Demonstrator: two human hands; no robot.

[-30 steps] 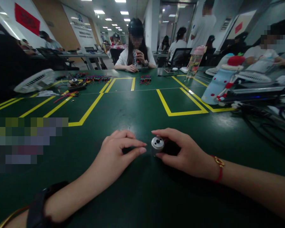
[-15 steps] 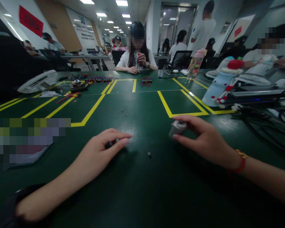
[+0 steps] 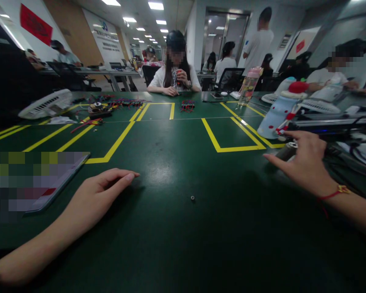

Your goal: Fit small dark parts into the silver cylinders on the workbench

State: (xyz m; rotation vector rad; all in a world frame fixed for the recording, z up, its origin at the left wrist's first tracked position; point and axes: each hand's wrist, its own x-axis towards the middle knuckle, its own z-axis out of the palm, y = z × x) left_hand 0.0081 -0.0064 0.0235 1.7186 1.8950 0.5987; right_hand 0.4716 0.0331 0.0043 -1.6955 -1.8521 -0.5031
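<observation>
My left hand (image 3: 102, 191) rests low over the left side of the green table, its thumb and forefinger tips together with nothing visible between them. At the right, my right hand (image 3: 306, 162) has its thumb and forefinger spread wide apart. A grey metal cylinder (image 3: 285, 152), perhaps a small motor, stands in the gap behind the thumb, partly hidden by the hand. The fingers do not look closed on it. Between the hands, a tiny metal ring-shaped part (image 3: 192, 198) lies on the table.
A phone or tablet (image 3: 61, 187) lies left of my left hand. Beyond my right hand stand a blue bottle (image 3: 273, 118) and black cables (image 3: 344, 162). Wired parts (image 3: 187, 106) and a white fan (image 3: 47, 105) lie farther back. A person (image 3: 175, 69) sits opposite.
My right hand has carried the metal cylinder to the right, near the blue bottle, and its fingers have spread. My left hand has drawn back to the left. The tiny ring part stays put.
</observation>
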